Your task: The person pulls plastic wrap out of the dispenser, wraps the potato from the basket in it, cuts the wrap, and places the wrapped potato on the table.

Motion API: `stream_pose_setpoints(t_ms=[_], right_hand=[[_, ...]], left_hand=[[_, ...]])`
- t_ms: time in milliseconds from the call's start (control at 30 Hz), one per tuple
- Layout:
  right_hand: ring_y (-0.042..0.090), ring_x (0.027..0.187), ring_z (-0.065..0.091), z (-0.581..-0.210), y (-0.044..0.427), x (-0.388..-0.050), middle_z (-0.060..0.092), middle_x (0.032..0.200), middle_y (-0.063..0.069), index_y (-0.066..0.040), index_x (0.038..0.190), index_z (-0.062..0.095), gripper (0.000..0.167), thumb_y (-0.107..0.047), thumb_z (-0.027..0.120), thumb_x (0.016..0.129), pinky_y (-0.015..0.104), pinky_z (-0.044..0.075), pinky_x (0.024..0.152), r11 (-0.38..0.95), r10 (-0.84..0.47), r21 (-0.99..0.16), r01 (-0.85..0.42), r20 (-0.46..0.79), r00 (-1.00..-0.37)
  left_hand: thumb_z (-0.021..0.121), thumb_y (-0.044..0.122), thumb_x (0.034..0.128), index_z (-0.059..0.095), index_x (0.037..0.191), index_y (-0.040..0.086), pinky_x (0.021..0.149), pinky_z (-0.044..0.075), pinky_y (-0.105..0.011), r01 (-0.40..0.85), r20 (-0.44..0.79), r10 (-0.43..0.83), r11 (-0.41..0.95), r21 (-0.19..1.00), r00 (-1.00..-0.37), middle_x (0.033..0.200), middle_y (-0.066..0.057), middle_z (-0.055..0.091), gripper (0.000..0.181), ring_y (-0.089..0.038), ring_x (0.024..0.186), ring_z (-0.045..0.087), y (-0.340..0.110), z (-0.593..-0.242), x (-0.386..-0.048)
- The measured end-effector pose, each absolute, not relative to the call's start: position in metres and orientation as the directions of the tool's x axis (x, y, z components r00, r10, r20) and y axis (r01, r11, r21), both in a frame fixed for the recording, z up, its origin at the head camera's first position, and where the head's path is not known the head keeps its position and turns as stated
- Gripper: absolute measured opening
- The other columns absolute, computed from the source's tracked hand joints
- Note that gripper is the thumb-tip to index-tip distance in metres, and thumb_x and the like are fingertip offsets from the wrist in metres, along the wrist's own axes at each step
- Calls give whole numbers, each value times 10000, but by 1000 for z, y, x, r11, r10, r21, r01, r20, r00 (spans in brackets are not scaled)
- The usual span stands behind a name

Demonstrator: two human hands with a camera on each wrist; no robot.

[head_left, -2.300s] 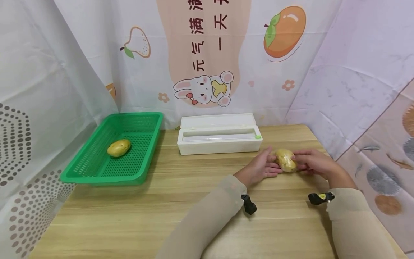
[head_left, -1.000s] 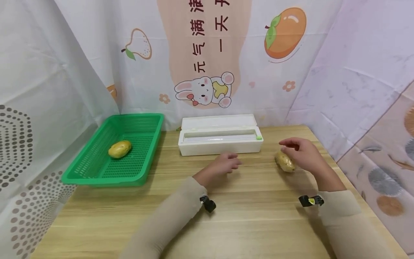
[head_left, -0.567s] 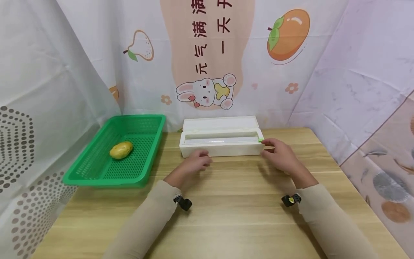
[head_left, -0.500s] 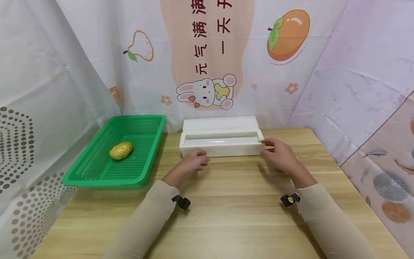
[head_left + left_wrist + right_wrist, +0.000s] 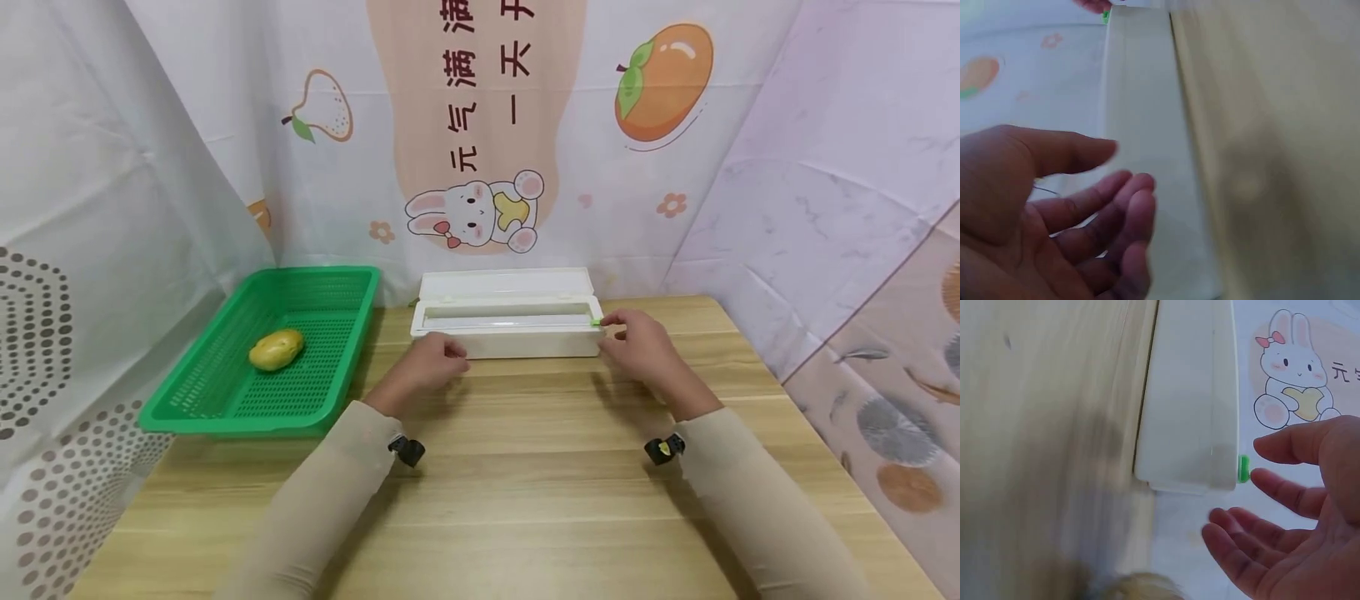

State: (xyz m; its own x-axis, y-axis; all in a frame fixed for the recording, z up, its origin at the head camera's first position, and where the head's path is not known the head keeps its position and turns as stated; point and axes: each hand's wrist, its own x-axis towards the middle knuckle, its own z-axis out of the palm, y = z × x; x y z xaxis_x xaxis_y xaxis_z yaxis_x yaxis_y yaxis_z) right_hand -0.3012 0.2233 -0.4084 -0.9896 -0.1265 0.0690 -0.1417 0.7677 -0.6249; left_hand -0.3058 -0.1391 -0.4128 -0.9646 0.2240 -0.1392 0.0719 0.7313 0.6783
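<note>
A long white cling film box stands at the back of the table, its lid raised. A green slider sits at the right end of its front edge. My right hand is at that end; in the right wrist view the index fingertip meets the slider, with the thumb apart. My left hand is at the box's front left corner, its fingers loosely bent and holding nothing. Whether it touches the box, I cannot tell. A blurred yellow potato shows in the right wrist view; in the head view my right hand mostly hides it.
At the left a green basket holds another yellow potato. A printed curtain hangs right behind the box and basket. The wooden table ends at a slanting right edge.
Both hands were on the potato at the right. They have let go of it; the left hand moved left to the box's left end, and the right hand moved left to the green slider.
</note>
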Motion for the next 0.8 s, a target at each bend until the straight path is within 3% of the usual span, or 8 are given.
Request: stream_pose_setpoints(t_ms=[133, 267, 400, 533, 633, 800], right_hand=[[460, 1244, 587, -401, 224, -313, 549, 1420, 274, -10, 1348, 636, 414, -179, 672, 972, 597, 493, 1021, 831, -212, -489, -266, 163, -964], [427, 1213, 579, -395, 218, -324, 609, 1316, 256, -21, 1330, 675, 384, -153, 706, 971, 575, 482, 1034, 865, -341, -319, -387, 189, -921], [376, 1127, 572, -392, 209, -334, 631, 1218, 200, -33, 1317, 698, 375, -150, 740, 962, 512, 488, 993, 860, -450, -184, -477, 169, -877], [367, 1130, 540, -391, 206, -343, 619, 1219, 184, -44, 1321, 701, 391, -212, 741, 970, 509, 461, 991, 852, -481, -169, -496, 122, -868], [375, 1148, 544, -391, 208, -350, 622, 1228, 194, -59, 1281, 730, 353, -232, 736, 974, 523, 468, 985, 846, -490, -187, -499, 93, -867], [343, 1092, 568, -391, 211, -355, 620, 1189, 181, -93, 1155, 798, 235, -215, 753, 959, 492, 499, 908, 841, -476, -258, -476, 68, -877]], left_hand=[[733, 233, 938, 754, 1039, 121, 772, 548, -380, 210, -26, 237, 901, 379, -971, 975, -38, 712, 153, -211, 866, 641, -148, -383, -317], [732, 234, 953, 760, 1148, 120, 785, 565, -414, 256, -14, 264, 944, 210, -964, 1036, -53, 723, 228, -231, 903, 659, -166, -369, -333], [729, 229, 974, 717, 1284, 74, 941, 555, -466, 307, -65, 325, 931, 197, -943, 1188, -121, 713, 346, -285, 1071, 652, -184, -368, -347], [726, 268, 982, 687, 1349, 82, 1077, 485, -517, 364, -75, 386, 908, 208, -919, 1334, -150, 656, 413, -329, 1231, 593, -192, -372, -357], [709, 295, 992, 693, 1351, 101, 1100, 456, -523, 398, -78, 418, 897, 194, -905, 1348, -145, 637, 408, -327, 1252, 566, -192, -374, -359], [712, 284, 992, 772, 1228, 120, 1048, 471, -493, 414, -74, 433, 891, 187, -899, 1242, -114, 657, 293, -293, 1163, 568, -189, -372, -360]])
